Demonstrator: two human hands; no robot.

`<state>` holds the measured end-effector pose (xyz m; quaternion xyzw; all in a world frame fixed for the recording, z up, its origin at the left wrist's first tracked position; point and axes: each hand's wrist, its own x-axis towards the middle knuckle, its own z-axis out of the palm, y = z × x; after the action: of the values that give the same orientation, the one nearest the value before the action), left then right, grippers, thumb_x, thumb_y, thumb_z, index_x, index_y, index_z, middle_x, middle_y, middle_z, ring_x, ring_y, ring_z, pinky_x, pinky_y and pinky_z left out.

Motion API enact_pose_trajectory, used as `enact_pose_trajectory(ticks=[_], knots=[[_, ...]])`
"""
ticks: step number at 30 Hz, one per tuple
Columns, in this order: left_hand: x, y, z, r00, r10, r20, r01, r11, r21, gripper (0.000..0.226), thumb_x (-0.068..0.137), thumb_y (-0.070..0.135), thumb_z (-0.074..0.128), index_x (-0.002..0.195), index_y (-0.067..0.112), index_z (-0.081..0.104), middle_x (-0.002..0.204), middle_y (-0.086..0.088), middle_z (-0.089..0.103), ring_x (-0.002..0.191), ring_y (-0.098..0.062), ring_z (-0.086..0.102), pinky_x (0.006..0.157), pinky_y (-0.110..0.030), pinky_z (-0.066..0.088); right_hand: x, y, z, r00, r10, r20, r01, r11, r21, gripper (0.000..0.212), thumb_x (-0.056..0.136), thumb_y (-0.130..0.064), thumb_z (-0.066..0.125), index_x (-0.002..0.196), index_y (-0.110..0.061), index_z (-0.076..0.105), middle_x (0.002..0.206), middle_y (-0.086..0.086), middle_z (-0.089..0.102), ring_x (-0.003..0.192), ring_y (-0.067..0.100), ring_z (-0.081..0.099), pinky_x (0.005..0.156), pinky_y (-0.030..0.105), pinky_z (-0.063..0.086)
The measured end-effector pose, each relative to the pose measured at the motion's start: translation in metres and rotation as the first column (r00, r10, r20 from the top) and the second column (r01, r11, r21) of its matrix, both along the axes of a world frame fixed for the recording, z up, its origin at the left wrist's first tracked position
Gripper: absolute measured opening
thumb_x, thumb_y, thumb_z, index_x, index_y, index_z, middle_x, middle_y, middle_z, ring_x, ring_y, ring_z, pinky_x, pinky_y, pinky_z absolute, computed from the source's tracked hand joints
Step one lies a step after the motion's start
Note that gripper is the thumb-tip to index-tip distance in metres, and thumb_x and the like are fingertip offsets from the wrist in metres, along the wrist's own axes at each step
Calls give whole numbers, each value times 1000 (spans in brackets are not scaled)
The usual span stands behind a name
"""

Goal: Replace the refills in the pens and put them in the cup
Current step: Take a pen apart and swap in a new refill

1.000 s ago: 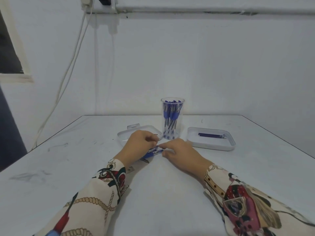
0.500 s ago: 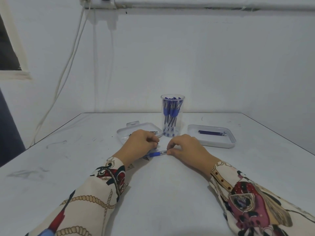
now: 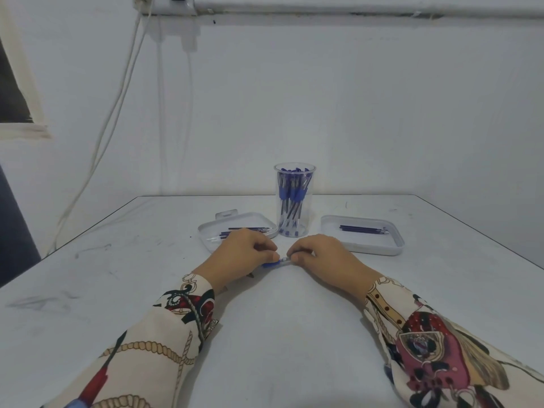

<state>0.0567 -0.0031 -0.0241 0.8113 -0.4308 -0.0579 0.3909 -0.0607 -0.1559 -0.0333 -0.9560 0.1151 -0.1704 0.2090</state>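
Observation:
A pen point(image 3: 278, 262) with a blue grip and clear barrel lies low over the table between my hands. My left hand point(image 3: 240, 256) pinches its blue end and my right hand point(image 3: 322, 256) pinches its clear end. Behind them stands a clear plastic cup point(image 3: 294, 201) filled with several blue pens. A white tray point(image 3: 212, 231) at the left holds several dark refills, partly hidden by my left hand. A second white tray point(image 3: 363, 240) at the right holds a few refills point(image 3: 363, 229).
The white table point(image 3: 279, 334) ends at a white wall behind the cup. Its left edge runs diagonally past a dark gap. White cables point(image 3: 117, 113) hang down the wall at the left.
My hands have drawn slightly apart along the pen, showing more of its blue grip and clear barrel. The view has shifted a little.

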Motion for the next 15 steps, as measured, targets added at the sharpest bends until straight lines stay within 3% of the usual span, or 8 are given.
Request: enact_pose_trajectory(ticks=[3, 7, 11, 15], knots=[[-2, 0, -1, 1000, -9, 1, 9, 1000, 9, 25, 78, 34, 72, 100, 23, 71, 88, 16, 63, 78, 1, 59, 56, -15, 50, -2, -4, 1, 999, -10, 35, 6, 992, 123, 15, 92, -24, 57, 94, -26, 71, 96, -7, 67, 91, 11, 55, 81, 27, 41], [-5, -1, -2, 996, 3, 92, -8, 999, 48, 33, 80, 38, 69, 111, 25, 67, 89, 17, 62, 85, -5, 60, 69, -20, 49, -2, -7, 2, 997, -31, 68, 14, 972, 235, 19, 91, -25, 59, 75, -32, 67, 91, -6, 67, 87, 9, 56, 73, 21, 38], [-7, -4, -2, 966, -36, 254, 7, 993, 116, 33, 84, 43, 62, 115, 30, 65, 97, 10, 64, 85, -3, 55, 72, -19, 41, -5, -7, 5, 994, -13, 109, -25, 940, 341, 18, 88, -22, 64, 73, -30, 71, 82, -9, 69, 82, 3, 60, 71, 17, 39], [-9, -7, -4, 920, -95, 379, 41, 988, 147, 23, 91, 40, 53, 106, 29, 66, 93, 8, 60, 90, -11, 56, 71, -26, 40, -7, -5, 6, 986, -13, 166, -70, 871, 487, 11, 84, -18, 71, 79, -26, 75, 71, -14, 68, 62, -11, 56, 59, 2, 38]])
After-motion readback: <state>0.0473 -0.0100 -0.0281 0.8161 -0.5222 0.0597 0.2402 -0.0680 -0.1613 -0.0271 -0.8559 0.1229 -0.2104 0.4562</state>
